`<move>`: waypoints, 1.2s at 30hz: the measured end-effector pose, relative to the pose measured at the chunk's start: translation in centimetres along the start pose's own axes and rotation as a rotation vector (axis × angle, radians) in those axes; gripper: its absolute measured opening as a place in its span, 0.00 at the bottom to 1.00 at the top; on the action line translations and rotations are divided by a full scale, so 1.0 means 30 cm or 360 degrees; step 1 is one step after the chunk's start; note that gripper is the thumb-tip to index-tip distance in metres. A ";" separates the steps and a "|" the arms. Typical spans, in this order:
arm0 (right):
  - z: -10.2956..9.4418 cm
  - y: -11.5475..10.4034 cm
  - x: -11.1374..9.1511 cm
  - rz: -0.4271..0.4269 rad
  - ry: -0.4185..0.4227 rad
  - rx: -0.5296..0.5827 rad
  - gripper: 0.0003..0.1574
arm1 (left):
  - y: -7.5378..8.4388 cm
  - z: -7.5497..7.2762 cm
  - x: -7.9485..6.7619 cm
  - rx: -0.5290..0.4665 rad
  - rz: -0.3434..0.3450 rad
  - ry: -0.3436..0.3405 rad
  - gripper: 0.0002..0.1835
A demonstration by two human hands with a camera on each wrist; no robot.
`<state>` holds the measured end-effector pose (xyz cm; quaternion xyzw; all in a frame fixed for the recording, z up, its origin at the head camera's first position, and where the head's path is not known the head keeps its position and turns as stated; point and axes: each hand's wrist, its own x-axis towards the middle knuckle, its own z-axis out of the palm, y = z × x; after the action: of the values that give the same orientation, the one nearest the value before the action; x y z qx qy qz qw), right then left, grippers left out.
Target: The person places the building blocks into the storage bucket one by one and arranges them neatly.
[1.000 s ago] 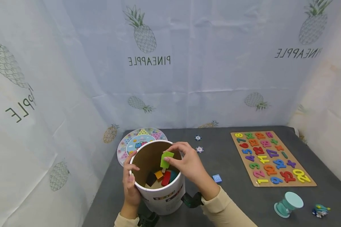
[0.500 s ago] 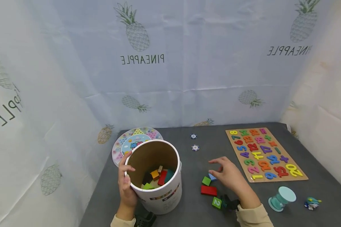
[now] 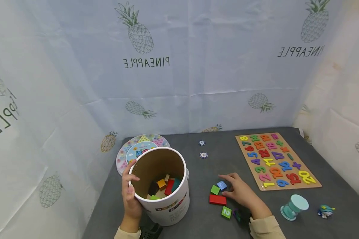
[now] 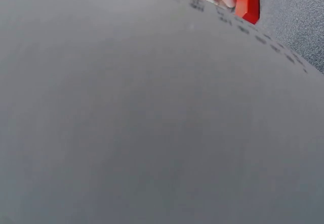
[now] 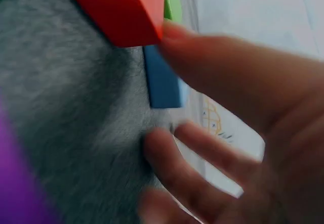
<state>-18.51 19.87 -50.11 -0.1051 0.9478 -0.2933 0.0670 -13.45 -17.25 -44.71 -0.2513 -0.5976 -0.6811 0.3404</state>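
Note:
My left hand [image 3: 130, 196] grips the rim of a white bucket [image 3: 170, 214], fingers over the edge and thumb at the near side. Inside lie several blocks, among them a red block [image 3: 169, 187] and an orange one [image 3: 161, 183]. My right hand [image 3: 240, 191] is over the table with thumb and forefinger spread on either side of a blue block [image 3: 222, 185]. In the right wrist view the thumb overlaps the edge of a red block [image 5: 121, 14], with the blue block just behind. A green block [image 3: 215, 189] lies beside the blue one.
A green block marked 2 [image 3: 226, 212] and a purple object [image 3: 237, 215] lie near the right wrist. Farther right are a number board [image 3: 263, 166], a turquoise cup-like stand [image 3: 294, 207] and a small figurine [image 3: 326, 211]. Poker chips [image 3: 203, 155] and a round game board [image 3: 122, 159] lie behind.
My right hand let a green block go into the bucket, then moved right and down to the blue block. My left hand kept its grip on the rim. The head view shifted slightly right.

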 end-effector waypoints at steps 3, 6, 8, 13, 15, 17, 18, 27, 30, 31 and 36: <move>0.002 -0.008 0.017 -0.0093 -0.0041 0.0011 0.27 | -0.001 -0.002 -0.001 0.0020 0.0008 0.0002 0.15; 0.003 -0.012 0.025 -0.0026 0.0010 -0.0022 0.20 | -0.002 -0.003 -0.002 0.0033 0.0011 -0.0005 0.15; -0.002 -0.019 0.026 0.0056 0.0067 -0.0017 0.19 | -0.001 -0.003 -0.001 0.0036 0.0009 -0.0006 0.15; -0.065 -0.104 0.025 -0.0083 0.0301 0.0153 0.22 | -0.002 -0.011 0.004 0.0056 0.0018 0.0006 0.16; -0.112 -0.181 0.021 -0.0262 0.0418 0.0242 0.21 | -0.001 -0.016 0.009 0.0066 0.0024 0.0009 0.16; -0.161 -0.278 0.009 -0.0423 0.0511 0.0337 0.21 | 0.001 -0.020 0.013 0.0069 0.0029 0.0007 0.16; -0.184 -0.330 0.002 -0.0492 0.0548 0.0392 0.20 | 0.003 -0.020 0.015 0.0066 0.0028 0.0006 0.16; -0.149 -0.651 0.026 -0.0614 0.0351 0.0824 0.16 | 0.001 -0.025 0.019 0.0101 0.0056 0.0002 0.16; -0.094 -0.683 0.046 -0.0499 0.0293 0.0779 0.15 | 0.000 -0.022 0.010 0.0117 0.0061 0.0000 0.16; -0.081 -0.686 0.049 -0.0466 0.0288 0.0769 0.14 | -0.001 -0.021 0.007 0.0124 0.0062 -0.0003 0.16; -0.071 -0.673 0.046 -0.0424 0.0277 0.0755 0.15 | -0.003 -0.012 0.006 0.0140 0.0074 -0.0004 0.17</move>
<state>-17.03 4.41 -36.94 -0.1845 0.8328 -0.5210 -0.0309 -13.61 -17.62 -44.69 -0.2508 -0.6215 -0.6457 0.3661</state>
